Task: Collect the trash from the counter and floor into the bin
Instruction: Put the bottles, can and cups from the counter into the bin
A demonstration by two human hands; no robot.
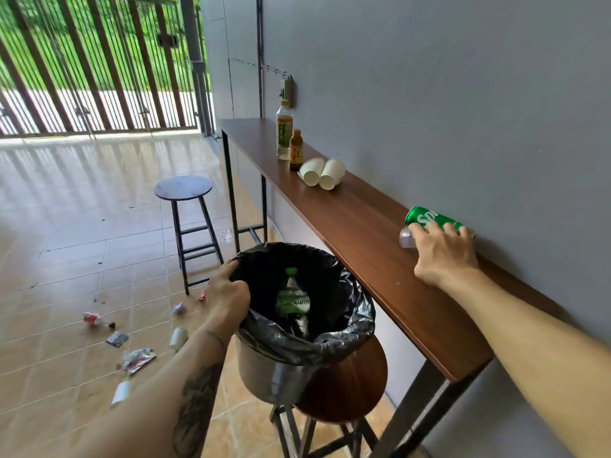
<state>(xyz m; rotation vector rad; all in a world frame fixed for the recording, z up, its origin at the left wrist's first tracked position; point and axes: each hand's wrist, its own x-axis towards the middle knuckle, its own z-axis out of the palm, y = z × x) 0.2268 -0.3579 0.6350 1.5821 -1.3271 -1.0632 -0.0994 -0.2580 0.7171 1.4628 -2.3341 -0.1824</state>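
Note:
A metal bin (264,375) lined with a black bag hangs in the air beside the counter (363,233), and my left hand (224,292) grips its near rim. A plastic bottle (292,295) with a green cap lies inside. My right hand (443,252) rests on the counter with its fingers spread over a green soda can (429,219) lying on its side; a crumpled clear piece (406,239) lies by the thumb. Further along stand a tea bottle (284,133), a small brown bottle (296,148) and two tipped paper cups (322,175).
Wrappers, a small bottle and cups (132,355) litter the tiled floor at the left. A dark stool (185,190) stands further out and a brown stool (350,385) sits right under the bin. The grey wall runs along the counter's right side.

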